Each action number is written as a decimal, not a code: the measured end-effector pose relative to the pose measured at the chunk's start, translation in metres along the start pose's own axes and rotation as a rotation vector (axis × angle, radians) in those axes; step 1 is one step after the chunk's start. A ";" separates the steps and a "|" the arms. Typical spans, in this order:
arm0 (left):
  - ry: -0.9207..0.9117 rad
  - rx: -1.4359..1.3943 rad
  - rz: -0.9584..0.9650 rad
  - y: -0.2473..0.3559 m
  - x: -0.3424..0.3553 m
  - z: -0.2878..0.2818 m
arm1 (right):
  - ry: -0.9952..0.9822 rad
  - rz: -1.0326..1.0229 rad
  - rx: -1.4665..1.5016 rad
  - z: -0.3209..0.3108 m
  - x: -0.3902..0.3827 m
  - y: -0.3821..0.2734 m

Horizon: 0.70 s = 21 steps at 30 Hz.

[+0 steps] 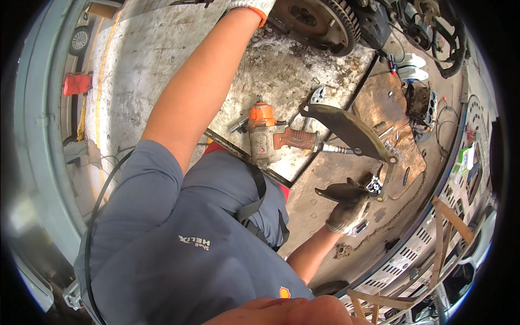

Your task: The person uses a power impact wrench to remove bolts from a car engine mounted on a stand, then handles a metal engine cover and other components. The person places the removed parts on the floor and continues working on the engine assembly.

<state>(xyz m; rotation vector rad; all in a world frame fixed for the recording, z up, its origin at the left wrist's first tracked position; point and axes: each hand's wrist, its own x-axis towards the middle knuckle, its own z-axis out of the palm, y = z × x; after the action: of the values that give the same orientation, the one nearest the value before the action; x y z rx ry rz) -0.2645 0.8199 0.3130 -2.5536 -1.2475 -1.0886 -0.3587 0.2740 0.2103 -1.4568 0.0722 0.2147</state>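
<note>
My left hand point(253, 6), in a white work glove with an orange cuff, reaches to the top edge beside a toothed flywheel point(337, 26); its fingers are out of the picture. Low on the right, my right hand point(346, 215), in a dirty grey glove, is closed on a dark, C-shaped metal cover plate point(341, 127). The plate's long curved arm points up and left, above the workbench. Small shiny metal pieces point(374, 184), perhaps bolts, show by the right fingertips; whether the hand holds them too is unclear.
An orange-and-grey impact wrench point(264, 138) lies on the stained bench point(233, 103), with a socket extension point(336, 148) near its handle. Flattened brown cardboard point(379, 97) holds loose small parts. Engine parts point(422, 103) stand at the right. A red jack-like object point(77, 84) is at the left.
</note>
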 end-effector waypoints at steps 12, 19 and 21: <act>-0.026 -0.043 -0.056 -0.003 0.002 -0.021 | 0.049 0.098 0.183 0.013 0.006 -0.001; -0.204 -0.067 -0.067 -0.006 0.003 -0.043 | 0.159 0.095 0.262 0.032 0.018 -0.020; -0.453 0.264 0.010 -0.043 0.012 -0.019 | 0.138 0.127 0.315 0.040 0.025 -0.029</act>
<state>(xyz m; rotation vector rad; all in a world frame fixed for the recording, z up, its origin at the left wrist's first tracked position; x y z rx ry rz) -0.3007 0.8492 0.3258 -2.6681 -1.3529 -0.3129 -0.3321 0.3129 0.2383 -1.1521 0.2986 0.1964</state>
